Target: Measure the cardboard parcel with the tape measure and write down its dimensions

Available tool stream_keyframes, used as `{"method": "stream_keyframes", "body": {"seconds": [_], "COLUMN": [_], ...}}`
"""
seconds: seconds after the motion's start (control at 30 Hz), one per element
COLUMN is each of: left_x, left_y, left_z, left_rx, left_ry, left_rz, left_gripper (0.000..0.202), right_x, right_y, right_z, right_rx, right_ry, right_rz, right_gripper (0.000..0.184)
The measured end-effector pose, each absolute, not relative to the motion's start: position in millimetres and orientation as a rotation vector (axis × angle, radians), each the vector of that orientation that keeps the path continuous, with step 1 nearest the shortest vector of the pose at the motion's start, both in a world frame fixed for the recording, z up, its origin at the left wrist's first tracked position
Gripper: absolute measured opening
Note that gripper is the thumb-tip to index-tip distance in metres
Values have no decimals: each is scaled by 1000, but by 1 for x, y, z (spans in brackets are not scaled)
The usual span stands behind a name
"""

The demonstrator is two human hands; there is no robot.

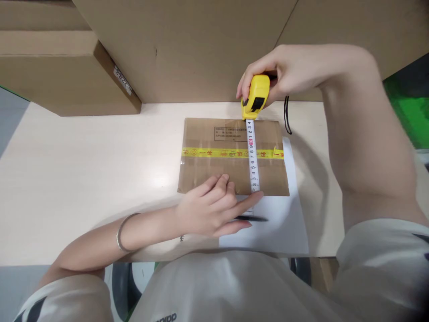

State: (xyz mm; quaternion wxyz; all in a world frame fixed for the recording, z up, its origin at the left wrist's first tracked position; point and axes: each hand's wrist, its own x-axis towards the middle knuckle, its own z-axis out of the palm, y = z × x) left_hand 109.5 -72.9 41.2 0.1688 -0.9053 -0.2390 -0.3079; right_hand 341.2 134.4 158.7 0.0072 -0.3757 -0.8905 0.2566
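Note:
A flat cardboard box (214, 170) with a strip of yellow printed tape lies on the pale table (83, 179). My right hand (288, 69) grips a yellow tape measure (256, 96) at the box's far edge. Its white blade (252, 156) runs across the box top toward me. My left hand (211, 208) rests at the box's near edge; its index finger presses the blade's tip down at the edge, the other fingers loosely curled. A black pen (253, 218) lies under that hand on a white sheet of paper (284, 223).
Large cardboard boxes (67, 71) stand along the back of the table, one at the far left and a taller one (201, 44) behind the small box. A black cord (287, 116) hangs from the tape measure. A green surface (412, 116) shows at the right.

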Motion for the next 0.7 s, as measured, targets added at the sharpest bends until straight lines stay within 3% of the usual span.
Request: {"method": "stream_keyframes", "body": {"seconds": [0.33, 0.47, 0.6, 0.7], "left_x": [111, 109, 106, 106], "left_y": [-71, -69, -66, -66], "left_z": [41, 42, 42, 42], "left_rx": [-2555, -2560, -2551, -2624], "left_ry": [-671, -661, -614, -644], "left_rz": [-906, -875, -901, -1030], "left_gripper": [60, 57, 46, 39], "right_x": [339, 346, 351, 350], "right_y": [145, 125, 79, 33], "right_z": [153, 166, 176, 162], "right_rx": [-1285, -1328, -1042, -854], "right_ry": [-2815, -2791, -2899, -2903], "right_rz": [791, 627, 484, 652], "right_gripper": [35, 38, 37, 34]}}
